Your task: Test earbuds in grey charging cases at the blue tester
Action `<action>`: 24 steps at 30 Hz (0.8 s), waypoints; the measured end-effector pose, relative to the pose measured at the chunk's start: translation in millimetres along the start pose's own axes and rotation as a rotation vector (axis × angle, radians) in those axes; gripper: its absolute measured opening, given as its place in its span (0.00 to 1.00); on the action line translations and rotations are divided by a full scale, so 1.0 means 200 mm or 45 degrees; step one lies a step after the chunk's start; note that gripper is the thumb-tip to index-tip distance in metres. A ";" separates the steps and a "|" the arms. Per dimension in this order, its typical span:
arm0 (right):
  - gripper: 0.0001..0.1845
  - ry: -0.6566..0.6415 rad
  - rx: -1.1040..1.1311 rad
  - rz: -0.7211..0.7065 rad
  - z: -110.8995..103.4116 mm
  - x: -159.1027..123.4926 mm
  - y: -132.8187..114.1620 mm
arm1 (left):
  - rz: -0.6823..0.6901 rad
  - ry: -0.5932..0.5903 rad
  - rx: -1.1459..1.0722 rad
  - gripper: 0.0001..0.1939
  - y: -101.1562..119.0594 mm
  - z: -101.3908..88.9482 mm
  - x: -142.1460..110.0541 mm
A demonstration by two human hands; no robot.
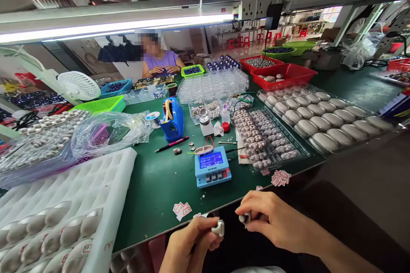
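My left hand (191, 239) pinches a pale, shiny earbud (219, 228) between thumb and fingers, just in front of the bench edge. In my right hand (272, 217) the thumb and fingertips close on another small earbud (245, 218), partly covered by the fingers. The two earbuds are apart from each other. Beyond them on the green bench sits a light-blue tester (213, 168) with a lit screen. An open beige earbud case (204, 149) rests behind the tester, with wires by it. Small printed labels (182, 210) lie near the edge, and more labels (281, 178) are to the right.
A white foam tray (120, 179) of beige cases fills the left. Clear trays of earbuds (250, 136) and cases (329, 119) stand on the right. A blue tape dispenser (173, 120) and a bottle (206, 124) are mid-bench. A person (162, 59) sits across.
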State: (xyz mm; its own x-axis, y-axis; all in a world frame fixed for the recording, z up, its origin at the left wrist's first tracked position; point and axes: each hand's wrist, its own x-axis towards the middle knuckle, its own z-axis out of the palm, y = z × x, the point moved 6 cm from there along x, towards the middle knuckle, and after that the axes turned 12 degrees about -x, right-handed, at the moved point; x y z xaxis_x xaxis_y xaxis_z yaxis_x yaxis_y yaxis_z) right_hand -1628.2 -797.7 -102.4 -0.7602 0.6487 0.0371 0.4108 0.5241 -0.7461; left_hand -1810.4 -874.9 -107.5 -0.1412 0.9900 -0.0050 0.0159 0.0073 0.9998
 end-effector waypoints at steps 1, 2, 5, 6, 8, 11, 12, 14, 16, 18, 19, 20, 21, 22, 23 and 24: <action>0.18 0.030 -0.004 -0.017 -0.04 -0.02 0.02 | 0.043 -0.109 0.139 0.13 0.04 0.04 0.05; 0.16 0.091 -0.036 -0.050 -0.09 -0.04 0.05 | 0.094 -0.212 0.289 0.12 0.08 0.08 0.11; 0.10 0.411 -0.276 -0.169 -0.28 -0.06 0.13 | 0.320 -0.391 0.712 0.11 0.20 0.23 0.29; 0.10 0.531 -0.393 -0.184 -0.34 -0.05 0.17 | 0.398 -0.404 0.841 0.13 0.22 0.28 0.36; 0.12 0.723 -0.635 -0.151 -0.44 -0.02 0.24 | 0.497 -0.394 1.089 0.15 0.25 0.40 0.49; 0.16 0.837 -0.912 -0.032 -0.51 0.05 0.33 | 0.516 -0.389 1.333 0.15 0.23 0.54 0.67; 0.17 0.835 -0.972 0.002 -0.51 0.07 0.35 | 0.509 -0.401 1.375 0.15 0.21 0.58 0.72; 0.16 0.790 -1.063 0.054 -0.51 0.12 0.37 | 0.485 -0.431 1.428 0.14 0.17 0.63 0.78; 0.13 0.737 -1.121 0.080 -0.49 0.14 0.38 | 0.453 -0.437 1.449 0.14 0.15 0.65 0.80; 0.11 0.717 -1.148 0.081 -0.49 0.13 0.38 | 0.444 -0.409 1.429 0.12 0.15 0.64 0.78; 0.11 0.730 -1.150 0.067 -0.49 0.12 0.37 | 0.455 -0.392 1.394 0.13 0.16 0.62 0.74; 0.12 0.754 -1.148 0.044 -0.49 0.11 0.36 | 0.474 -0.381 1.344 0.15 0.18 0.60 0.70; 0.12 0.786 -1.143 0.017 -0.50 0.09 0.35 | 0.495 -0.388 1.281 0.16 0.20 0.58 0.64; 0.13 0.826 -1.135 -0.007 -0.50 0.06 0.33 | 0.510 -0.414 1.210 0.17 0.21 0.57 0.57; 0.13 0.863 -1.127 -0.033 -0.50 0.04 0.32 | 0.515 -0.455 1.134 0.17 0.21 0.55 0.50; 0.13 0.894 -1.119 -0.060 -0.49 0.02 0.29 | 0.505 -0.503 1.059 0.17 0.20 0.52 0.42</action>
State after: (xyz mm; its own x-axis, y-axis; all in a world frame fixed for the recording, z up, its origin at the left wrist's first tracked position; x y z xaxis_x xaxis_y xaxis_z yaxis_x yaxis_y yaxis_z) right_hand -1558.5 -709.7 -80.4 -0.4463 0.6397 0.6258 0.8120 0.5834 -0.0173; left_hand -1717.7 -776.6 -69.2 0.3610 0.9170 0.1699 0.6990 -0.3867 0.6015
